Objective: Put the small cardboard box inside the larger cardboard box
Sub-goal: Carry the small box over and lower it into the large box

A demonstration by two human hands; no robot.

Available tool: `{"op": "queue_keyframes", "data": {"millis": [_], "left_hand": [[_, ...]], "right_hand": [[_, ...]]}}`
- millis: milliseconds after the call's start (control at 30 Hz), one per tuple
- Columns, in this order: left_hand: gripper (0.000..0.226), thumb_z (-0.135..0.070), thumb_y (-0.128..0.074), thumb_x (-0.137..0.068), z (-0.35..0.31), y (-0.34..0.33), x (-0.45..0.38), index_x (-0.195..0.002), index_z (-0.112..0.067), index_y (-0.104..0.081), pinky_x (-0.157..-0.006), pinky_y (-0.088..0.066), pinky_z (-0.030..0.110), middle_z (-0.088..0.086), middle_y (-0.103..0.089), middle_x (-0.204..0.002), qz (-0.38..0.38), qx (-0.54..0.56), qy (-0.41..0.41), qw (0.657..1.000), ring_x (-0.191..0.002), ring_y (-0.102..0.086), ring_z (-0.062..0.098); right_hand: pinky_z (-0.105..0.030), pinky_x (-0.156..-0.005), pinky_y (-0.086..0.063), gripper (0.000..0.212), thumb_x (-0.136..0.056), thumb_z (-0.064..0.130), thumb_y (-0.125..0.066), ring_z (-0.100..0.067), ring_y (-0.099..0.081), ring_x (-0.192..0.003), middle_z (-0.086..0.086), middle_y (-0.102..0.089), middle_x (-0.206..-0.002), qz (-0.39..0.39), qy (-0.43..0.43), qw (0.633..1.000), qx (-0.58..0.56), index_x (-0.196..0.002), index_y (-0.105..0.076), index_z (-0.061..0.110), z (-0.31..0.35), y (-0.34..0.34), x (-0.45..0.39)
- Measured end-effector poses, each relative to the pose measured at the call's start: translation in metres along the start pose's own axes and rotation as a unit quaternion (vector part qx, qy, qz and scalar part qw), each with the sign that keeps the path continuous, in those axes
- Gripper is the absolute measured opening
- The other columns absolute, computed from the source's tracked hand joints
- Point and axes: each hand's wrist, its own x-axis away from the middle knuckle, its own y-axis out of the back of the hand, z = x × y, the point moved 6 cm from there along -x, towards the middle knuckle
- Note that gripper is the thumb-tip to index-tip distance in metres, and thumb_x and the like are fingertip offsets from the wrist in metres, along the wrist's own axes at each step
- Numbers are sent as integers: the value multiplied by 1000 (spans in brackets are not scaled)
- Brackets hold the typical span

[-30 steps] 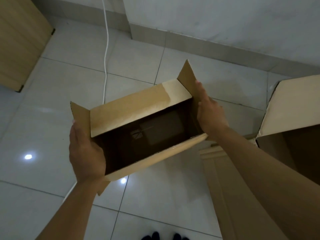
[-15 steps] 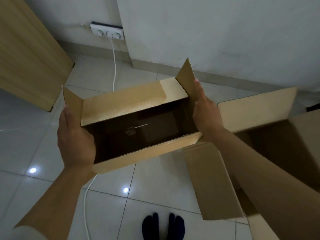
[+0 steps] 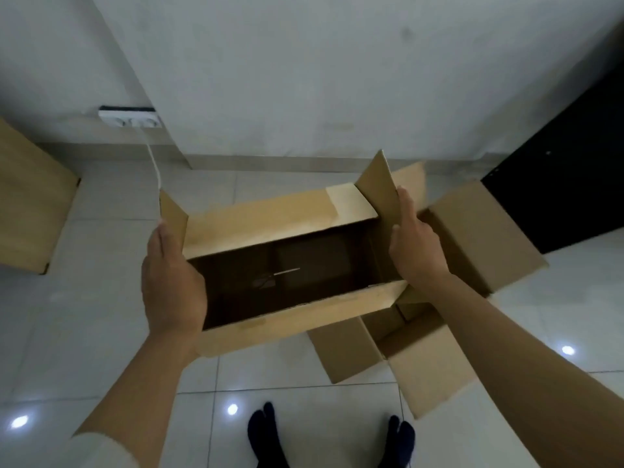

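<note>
I hold the small cardboard box (image 3: 297,319) in the air at the centre of the view, open side up, its flaps spread and its dark inside showing. My left hand (image 3: 170,285) grips its left end and my right hand (image 3: 417,251) grips its right end. The larger cardboard box (image 3: 472,244) stands on the floor to the right, flaps splayed outward. Its opening is mostly hidden behind the small box's right end and my right arm. The small box's right end overlaps the larger box's left side.
The floor is glossy white tile with light reflections. A wooden panel (image 3: 30,204) leans at the left. A wall socket (image 3: 130,118) with a white cable (image 3: 153,163) sits at the back left. A black panel (image 3: 570,177) stands at the right. Feet in dark socks (image 3: 263,430) stand below.
The view has turned to the right and pulled back. The small box has moved right, now overlapping the larger box, which shows more fully. Both hands keep their grip.
</note>
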Motion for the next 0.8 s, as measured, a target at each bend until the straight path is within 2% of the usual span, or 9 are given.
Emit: {"op": "queue_keyframes", "data": {"millis": [133, 200, 300, 400, 533, 667, 800], "left_hand": [[58, 8, -37, -87, -58, -50, 31, -141, -2, -18, -106, -35, 48, 22, -30, -146, 13, 3, -3, 1000, -128, -37, 40], [57, 8, -37, -87, -86, -80, 48, -141, -2, -18, -105, -37, 49, 22, -31, -145, 16, 10, -7, 1000, -127, -37, 40], [57, 7, -38, -88, -124, -124, 75, -141, -3, -18, -104, -38, 50, 22, -32, -145, 18, 13, 0, 1000, -127, -38, 40], [55, 5, -39, -89, -158, -160, 101, -140, -2, -19, -104, -38, 50, 23, -33, -145, 15, 20, 19, 1000, -129, -37, 41], [53, 4, -38, -90, -186, -198, 127, -140, -2, -21, -104, -37, 50, 23, -34, -144, -2, 37, 43, 998, -130, -37, 40], [52, 1, -37, -91, -208, -218, 121, -140, -5, -21, -107, -34, 47, 19, -34, -145, -11, 39, 48, 998, -131, -36, 36], [51, -1, -38, -92, -228, -233, 120, -140, -8, -23, -105, -35, 44, 15, -35, -145, -4, 33, 42, 999, -130, -38, 33]], "right_hand": [[-32, -50, -46, 63, -93, 7, -39, -20, -53, -54, -4, -51, -64, -15, -31, 999, 3, -144, -4, 23, -77, 30, -3], [-36, -52, -49, 62, -93, 9, -38, -23, -55, -55, -7, -53, -65, -23, -35, 999, 4, -143, -4, 25, -116, 44, -8], [-27, -43, -40, 61, -94, 9, -38, -17, -48, -49, -4, -48, -59, -29, -22, 999, 21, -144, -6, 24, -172, 66, -19], [-22, -41, -30, 60, -94, 9, -37, -12, -40, -45, 1, -41, -57, -17, -6, 999, 31, -144, -6, 23, -218, 82, -34], [-24, -44, -37, 61, -94, 10, -38, -13, -43, -48, -4, -48, -64, 10, 6, 1000, 18, -144, -6, 25, -269, 77, -56], [-23, -47, -35, 62, -94, 10, -39, -12, -43, -51, -1, -44, -65, 19, 2, 1000, 9, -144, -6, 25, -308, 66, -72], [-24, -48, -37, 61, -94, 10, -39, -13, -46, -55, -8, -51, -82, 20, -18, 1000, -9, -143, -7, 27, -337, 68, -84]]}}
